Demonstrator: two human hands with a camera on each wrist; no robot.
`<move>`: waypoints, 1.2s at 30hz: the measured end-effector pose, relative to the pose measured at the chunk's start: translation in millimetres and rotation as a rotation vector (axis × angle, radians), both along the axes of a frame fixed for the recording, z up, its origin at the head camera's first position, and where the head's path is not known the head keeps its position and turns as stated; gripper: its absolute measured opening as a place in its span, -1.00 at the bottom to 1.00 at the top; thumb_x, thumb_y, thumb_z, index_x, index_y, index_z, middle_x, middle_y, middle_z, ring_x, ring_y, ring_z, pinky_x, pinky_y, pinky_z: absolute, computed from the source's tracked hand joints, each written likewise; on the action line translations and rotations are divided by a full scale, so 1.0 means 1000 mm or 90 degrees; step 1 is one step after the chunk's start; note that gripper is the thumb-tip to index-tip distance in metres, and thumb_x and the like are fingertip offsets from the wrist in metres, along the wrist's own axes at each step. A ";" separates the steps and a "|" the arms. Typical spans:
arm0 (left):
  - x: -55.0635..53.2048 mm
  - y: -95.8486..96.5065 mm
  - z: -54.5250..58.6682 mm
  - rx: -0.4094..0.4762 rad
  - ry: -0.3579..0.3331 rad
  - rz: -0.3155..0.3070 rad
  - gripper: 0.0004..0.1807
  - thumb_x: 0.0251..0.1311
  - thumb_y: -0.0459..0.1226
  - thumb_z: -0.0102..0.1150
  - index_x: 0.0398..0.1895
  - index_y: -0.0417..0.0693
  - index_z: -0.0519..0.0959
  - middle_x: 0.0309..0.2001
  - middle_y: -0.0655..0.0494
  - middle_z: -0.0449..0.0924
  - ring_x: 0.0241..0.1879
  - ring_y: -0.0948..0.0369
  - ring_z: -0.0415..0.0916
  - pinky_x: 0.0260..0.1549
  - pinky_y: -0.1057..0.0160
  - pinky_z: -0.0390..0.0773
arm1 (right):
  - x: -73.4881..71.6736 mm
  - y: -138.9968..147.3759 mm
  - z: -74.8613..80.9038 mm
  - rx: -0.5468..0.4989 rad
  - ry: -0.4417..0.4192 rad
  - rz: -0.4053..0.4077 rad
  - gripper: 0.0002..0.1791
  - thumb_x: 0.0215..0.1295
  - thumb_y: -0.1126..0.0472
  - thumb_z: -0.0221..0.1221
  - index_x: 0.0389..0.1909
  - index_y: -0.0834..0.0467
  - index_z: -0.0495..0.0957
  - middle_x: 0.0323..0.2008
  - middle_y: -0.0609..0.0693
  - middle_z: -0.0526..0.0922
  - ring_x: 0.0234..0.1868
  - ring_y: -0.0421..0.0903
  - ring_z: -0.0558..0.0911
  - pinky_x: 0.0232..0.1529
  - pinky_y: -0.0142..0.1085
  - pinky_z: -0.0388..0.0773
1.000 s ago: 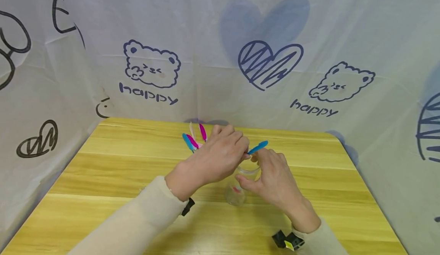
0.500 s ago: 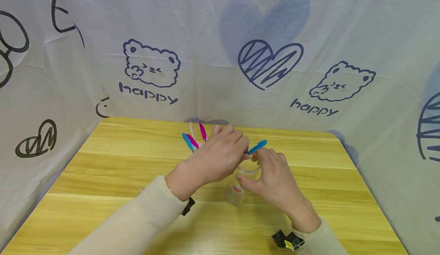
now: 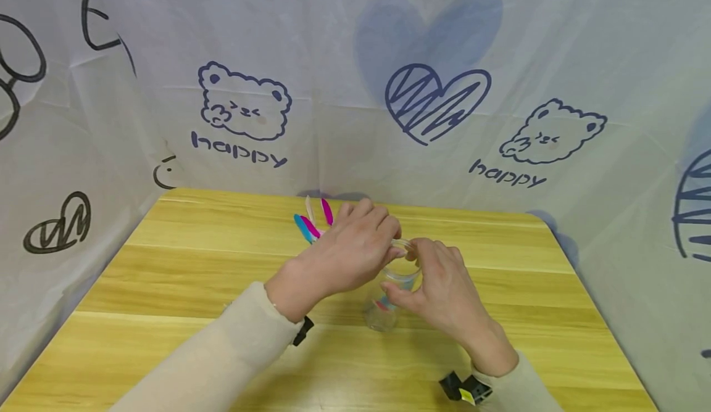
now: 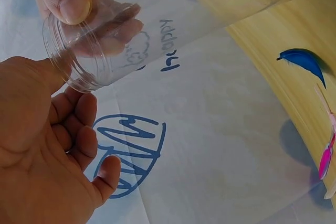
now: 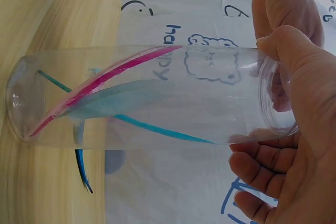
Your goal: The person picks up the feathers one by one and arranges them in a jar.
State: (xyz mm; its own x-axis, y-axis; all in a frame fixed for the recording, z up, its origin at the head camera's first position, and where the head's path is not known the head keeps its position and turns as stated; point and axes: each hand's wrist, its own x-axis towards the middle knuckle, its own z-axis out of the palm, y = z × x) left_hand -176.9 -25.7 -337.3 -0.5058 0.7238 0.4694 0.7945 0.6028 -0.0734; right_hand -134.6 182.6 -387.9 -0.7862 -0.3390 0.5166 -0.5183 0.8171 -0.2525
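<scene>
In the head view a tall clear plastic jar [image 3: 382, 321] stands tilted mid-table, its mouth toward the hands. My right hand [image 3: 449, 285] grips it near the neck, thumb on the near side. My left hand [image 3: 341, 255] is bent over the mouth, fingertips right at the rim and holding no feather. The right wrist view shows a magenta feather [image 5: 107, 80] and a bright blue feather [image 5: 163, 129] inside the jar, with a pale blue part overlapping them. In the left wrist view the lower fingers [image 4: 84, 145] of my left hand are loosely curled outside the rim.
Beyond my left hand several loose feathers lie on the wooden table [image 3: 194, 264]: a blue feather [image 3: 303, 228], a magenta feather [image 3: 326, 212] and a pale feather [image 3: 309, 208]. A white printed cloth [image 3: 344, 153] hangs close behind the table and along both sides.
The blue feather that stuck out above the jar's mouth, pinched by the left hand, is now down inside the jar. The left hand has let go of it; the right hand keeps its grip.
</scene>
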 end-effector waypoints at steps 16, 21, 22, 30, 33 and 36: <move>-0.015 -0.007 -0.015 0.068 -0.015 -0.038 -0.92 0.57 -0.24 0.13 -0.05 -0.04 0.58 -0.18 0.12 0.58 -0.19 0.11 0.40 -0.14 0.18 0.45 | 0.000 0.001 -0.001 -0.009 0.007 0.002 -0.28 0.01 -0.15 0.56 0.01 0.20 0.48 -0.21 0.04 0.66 -0.24 -0.04 0.61 -0.05 -0.02 0.47; -0.027 -0.018 -0.026 0.089 -0.043 0.013 -0.85 0.52 -0.39 0.11 0.02 -0.10 0.60 -0.07 0.04 0.66 -0.08 0.05 0.52 0.02 0.12 0.56 | -0.001 0.001 -0.002 -0.011 0.016 0.007 -0.32 0.02 -0.13 0.55 -0.03 0.20 0.48 -0.24 0.03 0.65 -0.27 -0.07 0.58 -0.11 -0.05 0.45; -0.030 -0.020 -0.028 0.087 -0.056 0.030 -0.82 0.52 -0.40 0.08 0.05 -0.10 0.61 -0.04 0.03 0.67 -0.04 0.04 0.53 0.07 0.09 0.56 | -0.001 0.002 -0.002 -0.011 0.015 0.007 -0.31 0.02 -0.14 0.55 -0.03 0.20 0.48 -0.24 0.03 0.65 -0.28 -0.08 0.57 -0.11 -0.06 0.45; -0.045 -0.033 -0.062 0.042 -0.169 0.107 -0.71 0.50 -0.45 0.02 0.16 -0.20 0.63 0.05 -0.09 0.67 0.07 -0.05 0.57 0.18 0.02 0.57 | -0.001 0.001 -0.002 -0.007 0.010 0.005 -0.31 0.02 -0.15 0.56 -0.04 0.19 0.46 -0.24 0.03 0.65 -0.28 -0.08 0.56 -0.11 -0.06 0.44; -0.047 -0.032 -0.078 0.001 -0.212 0.113 -0.67 0.49 -0.46 0.06 0.24 -0.24 0.59 0.15 -0.15 0.63 0.18 -0.09 0.56 0.26 -0.01 0.56 | -0.001 0.001 -0.002 -0.009 0.008 0.005 -0.30 0.01 -0.16 0.56 -0.04 0.18 0.45 -0.24 0.03 0.64 -0.29 -0.09 0.55 -0.10 -0.06 0.44; -0.047 -0.028 -0.092 -0.038 -0.251 0.109 -0.62 0.50 -0.46 0.07 0.32 -0.28 0.54 0.27 -0.19 0.57 0.31 -0.12 0.51 0.35 -0.06 0.50 | -0.001 0.001 -0.003 -0.012 0.009 0.009 -0.29 0.01 -0.17 0.55 -0.03 0.17 0.45 -0.24 0.01 0.64 -0.29 -0.09 0.55 -0.10 -0.07 0.43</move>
State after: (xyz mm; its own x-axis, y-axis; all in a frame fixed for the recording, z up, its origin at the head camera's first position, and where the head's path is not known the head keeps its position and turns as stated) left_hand -223.8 -53.9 -429.6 -0.7529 0.6340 0.1764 0.6579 0.7322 0.1764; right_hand -135.5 183.3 -390.6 -0.7740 -0.3397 0.5344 -0.5330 0.8051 -0.2603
